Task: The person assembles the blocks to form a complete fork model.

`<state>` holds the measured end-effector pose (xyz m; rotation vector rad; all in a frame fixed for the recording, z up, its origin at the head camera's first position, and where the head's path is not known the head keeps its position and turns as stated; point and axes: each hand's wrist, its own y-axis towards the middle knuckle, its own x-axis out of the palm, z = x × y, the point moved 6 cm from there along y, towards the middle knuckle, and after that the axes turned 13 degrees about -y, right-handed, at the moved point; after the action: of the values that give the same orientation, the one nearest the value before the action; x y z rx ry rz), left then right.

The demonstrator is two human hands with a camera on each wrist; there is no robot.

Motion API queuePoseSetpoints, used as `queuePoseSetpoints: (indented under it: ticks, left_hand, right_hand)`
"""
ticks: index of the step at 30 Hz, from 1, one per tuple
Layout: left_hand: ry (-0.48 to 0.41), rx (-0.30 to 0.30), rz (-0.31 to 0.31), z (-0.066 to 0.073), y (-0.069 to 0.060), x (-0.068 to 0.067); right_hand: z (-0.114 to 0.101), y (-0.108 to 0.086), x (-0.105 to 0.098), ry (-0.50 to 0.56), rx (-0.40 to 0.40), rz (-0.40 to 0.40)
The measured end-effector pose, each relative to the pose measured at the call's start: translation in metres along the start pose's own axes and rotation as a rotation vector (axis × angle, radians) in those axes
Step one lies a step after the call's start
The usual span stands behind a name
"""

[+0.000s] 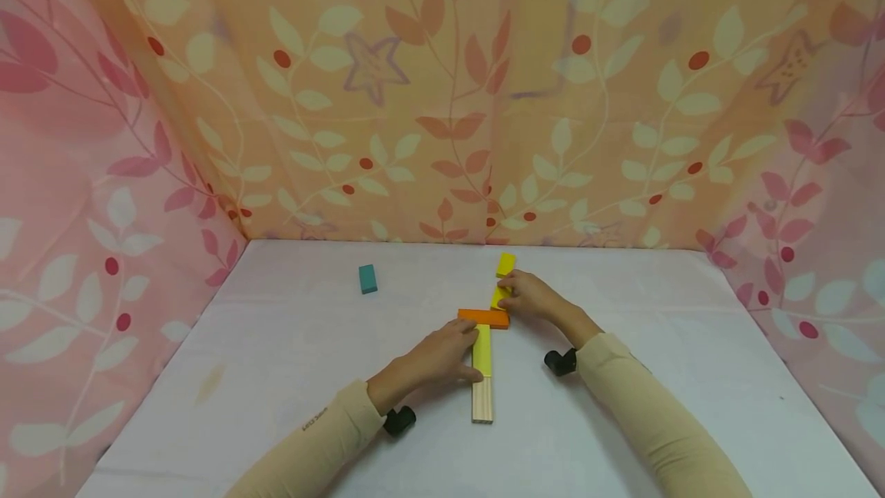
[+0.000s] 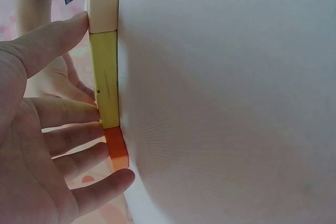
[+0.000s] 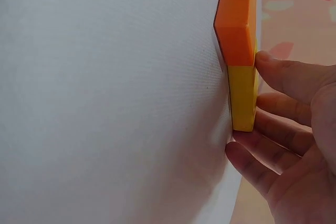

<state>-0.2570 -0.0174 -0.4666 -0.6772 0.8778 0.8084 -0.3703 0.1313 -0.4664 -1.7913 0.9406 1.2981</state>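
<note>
An orange block [image 1: 484, 319] lies crosswise on the white table, with a yellow-green block [image 1: 482, 352] against its near side and a plain wood block [image 1: 482, 402] nearer the person. The left hand [image 1: 439, 352] rests its spread fingers along the left side of this row; in the left wrist view its fingertips touch the yellow block [image 2: 106, 77] and orange block [image 2: 116, 148]. The right hand [image 1: 539, 300] touches a yellow block [image 1: 501, 298] beyond the orange one's right end. In the right wrist view, its thumb and fingers lie along that yellow block [image 3: 242, 98].
Another yellow block [image 1: 506, 264] lies farther back, beyond the right hand's fingers. A teal block [image 1: 368, 279] lies apart at the back left. Floral cloth [image 1: 442, 98] hangs behind the table and at both sides. Black wrist devices [image 1: 561, 362] show at both cuffs.
</note>
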Motion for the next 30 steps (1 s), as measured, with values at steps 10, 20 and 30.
queuePoseSetpoints:
  ticks: [10, 20, 30]
  left_hand:
    - [-0.002, -0.005, 0.002, 0.0, -0.001, 0.001]
    - [0.018, 0.012, 0.003, 0.002, -0.003, 0.0]
    - [0.017, 0.013, -0.001, 0.0, -0.002, -0.001]
  right_hand:
    - [-0.001, -0.004, -0.001, 0.049, 0.0, 0.019]
    - [0.01, -0.004, -0.013, 0.057, -0.013, 0.106]
    - [0.027, 0.009, -0.034, 0.04, 0.01, 0.164]
